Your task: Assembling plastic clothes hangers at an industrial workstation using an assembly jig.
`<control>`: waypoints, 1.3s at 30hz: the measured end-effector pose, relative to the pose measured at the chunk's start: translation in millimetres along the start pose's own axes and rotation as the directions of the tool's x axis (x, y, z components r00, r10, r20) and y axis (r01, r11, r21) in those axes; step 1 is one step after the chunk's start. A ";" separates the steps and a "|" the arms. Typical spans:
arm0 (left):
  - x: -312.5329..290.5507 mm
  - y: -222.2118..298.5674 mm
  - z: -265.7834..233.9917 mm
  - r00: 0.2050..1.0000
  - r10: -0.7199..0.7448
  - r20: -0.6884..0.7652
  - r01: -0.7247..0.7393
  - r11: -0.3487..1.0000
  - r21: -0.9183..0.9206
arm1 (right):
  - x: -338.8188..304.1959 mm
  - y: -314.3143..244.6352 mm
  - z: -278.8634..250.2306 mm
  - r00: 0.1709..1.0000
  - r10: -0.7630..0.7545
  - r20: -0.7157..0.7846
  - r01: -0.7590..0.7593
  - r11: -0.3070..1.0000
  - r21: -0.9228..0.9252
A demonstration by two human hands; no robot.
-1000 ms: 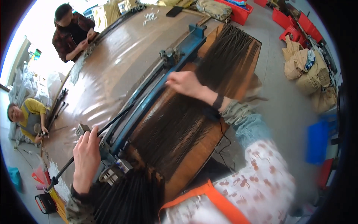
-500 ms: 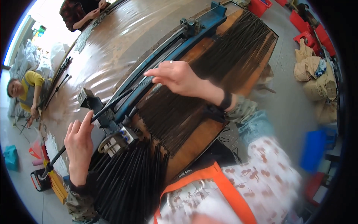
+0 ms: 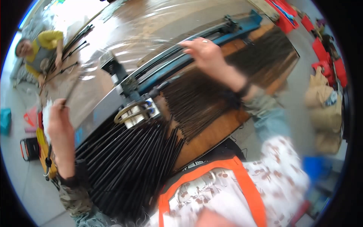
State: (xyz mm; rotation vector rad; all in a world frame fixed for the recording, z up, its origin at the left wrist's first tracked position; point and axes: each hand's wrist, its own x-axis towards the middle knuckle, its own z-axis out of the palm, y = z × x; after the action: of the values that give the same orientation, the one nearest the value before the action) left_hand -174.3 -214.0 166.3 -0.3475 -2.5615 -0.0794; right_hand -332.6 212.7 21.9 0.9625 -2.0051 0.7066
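Note:
On the left, my left hand [image 3: 60, 123] is closed around a dark rod [image 3: 72, 90]. The rod is smeared by motion; one stretch shows above the fist. My right hand [image 3: 207, 53] is over the far part of a long blue rail fixture [image 3: 181, 65], its fingers loosely stretched toward the left with nothing visible in them. A metal clamp block with a curved tan hose [image 3: 126, 111] sits at the rail's near end. Below it, many black rods [image 3: 130, 162] fan out toward me. Thin dark coiled or ribbed rods [image 3: 200, 94] lie beside the rail on the brown board.
A plastic-covered table [image 3: 140, 26] stretches away beyond the rail. At the far left, a person in yellow sleeves [image 3: 47, 49] handles dark rods. Red bins [image 3: 281, 17] and brown sacks [image 3: 325, 94] stand along the right. A black-and-orange case [image 3: 30, 148] is on the floor at left.
My left hand has moved left and up with the rod, drawing it off the rail's near end. My right hand has moved right and farther along the rail. The view has also shifted.

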 end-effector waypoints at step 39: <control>-26.8 -18.7 104.4 0.984 0.060 0.167 -0.025 0.979 -0.204 | 10.4 126.2 -52.0 0.873 -0.005 0.487 0.209 0.907 -0.366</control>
State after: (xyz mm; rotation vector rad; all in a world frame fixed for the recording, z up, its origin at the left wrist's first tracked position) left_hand -211.2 -224.9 63.8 -0.5061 -2.7228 -0.3066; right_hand -418.8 317.5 40.5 1.0484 -2.3671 -0.0445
